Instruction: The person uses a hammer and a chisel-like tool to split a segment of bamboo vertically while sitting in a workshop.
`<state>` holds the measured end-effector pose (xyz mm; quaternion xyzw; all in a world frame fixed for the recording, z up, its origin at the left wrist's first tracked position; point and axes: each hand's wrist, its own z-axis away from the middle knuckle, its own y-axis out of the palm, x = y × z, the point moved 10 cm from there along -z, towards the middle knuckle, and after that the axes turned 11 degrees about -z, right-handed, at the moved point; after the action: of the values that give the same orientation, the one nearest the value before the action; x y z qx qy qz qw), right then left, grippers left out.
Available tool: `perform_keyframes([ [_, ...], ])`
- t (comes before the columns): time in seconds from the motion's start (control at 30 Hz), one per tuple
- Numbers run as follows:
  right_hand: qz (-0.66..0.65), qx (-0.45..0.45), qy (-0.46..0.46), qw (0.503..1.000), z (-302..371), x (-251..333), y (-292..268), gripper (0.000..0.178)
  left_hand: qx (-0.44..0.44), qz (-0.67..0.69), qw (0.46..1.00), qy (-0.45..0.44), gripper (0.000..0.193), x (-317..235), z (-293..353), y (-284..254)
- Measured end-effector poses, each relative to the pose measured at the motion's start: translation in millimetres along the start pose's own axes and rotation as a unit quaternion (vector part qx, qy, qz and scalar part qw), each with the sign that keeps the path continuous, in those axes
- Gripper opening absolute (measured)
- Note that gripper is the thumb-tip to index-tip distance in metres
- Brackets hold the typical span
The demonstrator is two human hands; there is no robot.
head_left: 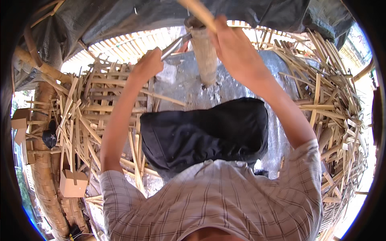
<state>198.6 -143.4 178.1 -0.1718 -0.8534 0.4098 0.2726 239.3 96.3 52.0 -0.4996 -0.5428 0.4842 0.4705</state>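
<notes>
My left hand (149,64) is closed round the near end of a silvery metal tool (173,46), which slants up to the top of an upright wooden post (205,56). Its exact kind does not show; the far end reaches the post's head. Higher up and to the right, my right hand (235,50) grips a pale wooden stick (197,11), raised over the post and tilted up to the left. The stick's far end runs out of the picture. Behind the right hand, part of the post's right side is hidden.
The post stands on a grey sheet (181,86) in front of my dark-trousered legs (201,132). Split bamboo pieces (337,96) heap up at the right, and more strips (112,90) pile at the left. Cardboard boxes (73,184) sit far left. A dark tarp (108,20) hangs overhead.
</notes>
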Motion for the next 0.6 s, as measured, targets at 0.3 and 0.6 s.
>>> perform_keyframes([
  [0.3, 0.006, 0.056, 0.082, 0.995, 13.2, -47.2, 51.2, 0.013, -0.018, 0.03, 0.999, 0.016, 0.02, -3.8, 3.8, 0.0],
  [0.6, -0.109, -0.079, 0.019, 0.991, -12.7, -45.6, -29.3, 0.026, 0.016, 0.054, 0.998, -0.014, 0.022, -17.5, 3.3, -7.9],
])
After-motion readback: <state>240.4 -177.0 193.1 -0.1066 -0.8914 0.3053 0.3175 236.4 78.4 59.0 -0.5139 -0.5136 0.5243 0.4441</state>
